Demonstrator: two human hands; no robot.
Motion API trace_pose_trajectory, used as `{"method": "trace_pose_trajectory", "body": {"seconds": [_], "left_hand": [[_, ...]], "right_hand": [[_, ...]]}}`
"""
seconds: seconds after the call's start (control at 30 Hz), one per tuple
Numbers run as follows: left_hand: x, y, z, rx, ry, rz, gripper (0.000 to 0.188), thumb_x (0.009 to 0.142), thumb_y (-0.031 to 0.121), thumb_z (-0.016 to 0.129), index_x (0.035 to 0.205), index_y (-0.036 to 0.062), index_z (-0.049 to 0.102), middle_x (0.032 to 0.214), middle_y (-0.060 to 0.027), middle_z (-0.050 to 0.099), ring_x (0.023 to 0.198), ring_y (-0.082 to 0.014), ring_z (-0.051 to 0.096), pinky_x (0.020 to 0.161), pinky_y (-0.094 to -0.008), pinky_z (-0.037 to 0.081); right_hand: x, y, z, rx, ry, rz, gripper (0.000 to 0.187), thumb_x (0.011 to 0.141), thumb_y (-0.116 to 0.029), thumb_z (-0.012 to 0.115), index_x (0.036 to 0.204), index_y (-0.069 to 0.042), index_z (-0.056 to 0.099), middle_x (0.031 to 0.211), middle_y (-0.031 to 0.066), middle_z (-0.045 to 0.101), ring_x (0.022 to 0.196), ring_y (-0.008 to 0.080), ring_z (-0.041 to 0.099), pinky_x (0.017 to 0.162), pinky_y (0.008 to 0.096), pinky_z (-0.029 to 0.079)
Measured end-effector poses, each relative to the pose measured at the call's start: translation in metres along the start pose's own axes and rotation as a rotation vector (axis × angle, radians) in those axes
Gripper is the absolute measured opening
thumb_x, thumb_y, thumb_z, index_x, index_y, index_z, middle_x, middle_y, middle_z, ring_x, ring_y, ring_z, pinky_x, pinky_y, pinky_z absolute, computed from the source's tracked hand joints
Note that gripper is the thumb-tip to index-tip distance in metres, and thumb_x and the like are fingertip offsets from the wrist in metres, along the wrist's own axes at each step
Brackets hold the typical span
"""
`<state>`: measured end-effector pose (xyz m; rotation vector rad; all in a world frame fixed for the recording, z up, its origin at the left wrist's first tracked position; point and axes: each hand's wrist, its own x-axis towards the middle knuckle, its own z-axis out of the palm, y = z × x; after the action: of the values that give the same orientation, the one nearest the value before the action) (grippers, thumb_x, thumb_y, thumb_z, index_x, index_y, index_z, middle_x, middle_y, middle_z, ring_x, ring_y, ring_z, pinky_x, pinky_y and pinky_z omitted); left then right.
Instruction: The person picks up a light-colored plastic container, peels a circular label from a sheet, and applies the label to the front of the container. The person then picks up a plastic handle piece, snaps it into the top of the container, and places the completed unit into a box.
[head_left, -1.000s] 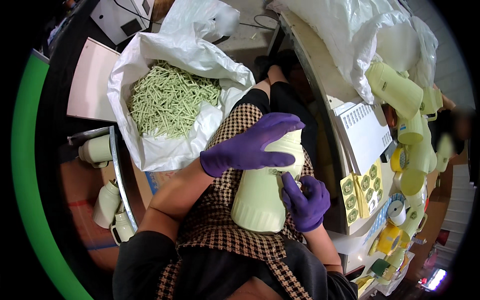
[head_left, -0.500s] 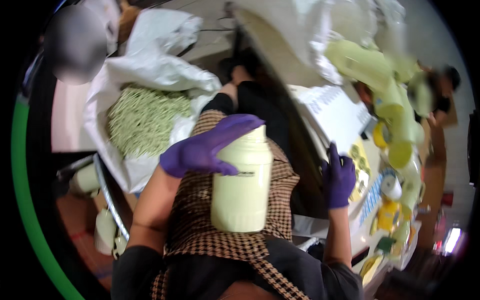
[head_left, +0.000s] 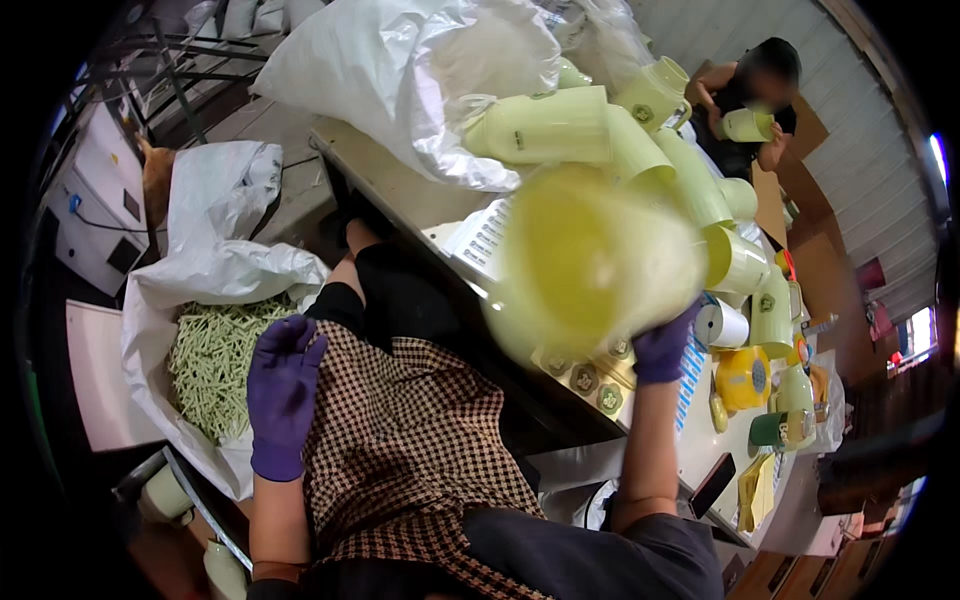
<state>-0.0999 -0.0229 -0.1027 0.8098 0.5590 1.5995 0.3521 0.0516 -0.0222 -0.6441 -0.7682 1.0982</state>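
Right hand (head_left: 664, 349) holding yellow-green container (head_left: 592, 262) — left hand (head_left: 282, 392) half-curled.

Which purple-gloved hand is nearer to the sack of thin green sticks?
Left. The left hand appears close beside the sack; the right hand is farther off, by the table, holding a blurred pale-yellow container.

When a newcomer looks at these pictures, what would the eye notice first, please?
Probably the blurred pale-yellow container, just right of centre, held up by the purple-gloved right hand. Next, at left, the open white sack of thin green sticks, beside the left hand. Similar containers crowd the table at upper right.
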Motion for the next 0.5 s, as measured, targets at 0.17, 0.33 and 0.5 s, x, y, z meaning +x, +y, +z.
{"method": "trace_pose_trajectory", "body": {"seconds": [0.17,0.33,0.5], "left_hand": [[-0.074,0.029,-0.051,-0.007,0.316,-0.041,0.032,0.098,0.004,0.062,0.129,-0.0004,0.059,0.132,-0.0149,0.063,0.122,-0.0265,0.061,0.109,-0.0422,0.046],[-0.175,0.049,-0.098,1.339,0.133,0.302,0.022,0.099,0.006,0.059,0.118,-0.0052,0.066,0.122,-0.0117,0.07,0.11,-0.0209,0.067,0.1,-0.0348,0.052],[-0.373,0.05,-0.19,1.207,1.228,-0.037,0.021,0.095,0.015,0.064,0.111,0.0022,0.067,0.102,-0.0091,0.066,0.09,-0.0211,0.065,0.08,-0.0335,0.053]], "right_hand": [[0.045,-0.048,-0.025,0.098,-0.125,-0.092,0.051,0.103,-0.023,0.052,0.151,-0.008,0.046,0.149,0.0157,0.052,0.124,0.0247,0.058,0.104,0.0417,0.048],[-0.002,0.005,0.004,0.374,-0.489,0.096,0.055,0.104,-0.023,0.046,0.157,-0.013,0.04,0.158,0.0178,0.045,0.126,0.028,0.057,0.104,0.0456,0.048],[-0.012,0.09,0.05,0.717,-0.168,0.919,0.033,0.104,-0.019,0.046,0.127,-0.006,0.067,0.108,0.0092,0.068,0.092,0.0216,0.058,0.078,0.0357,0.046]]}}
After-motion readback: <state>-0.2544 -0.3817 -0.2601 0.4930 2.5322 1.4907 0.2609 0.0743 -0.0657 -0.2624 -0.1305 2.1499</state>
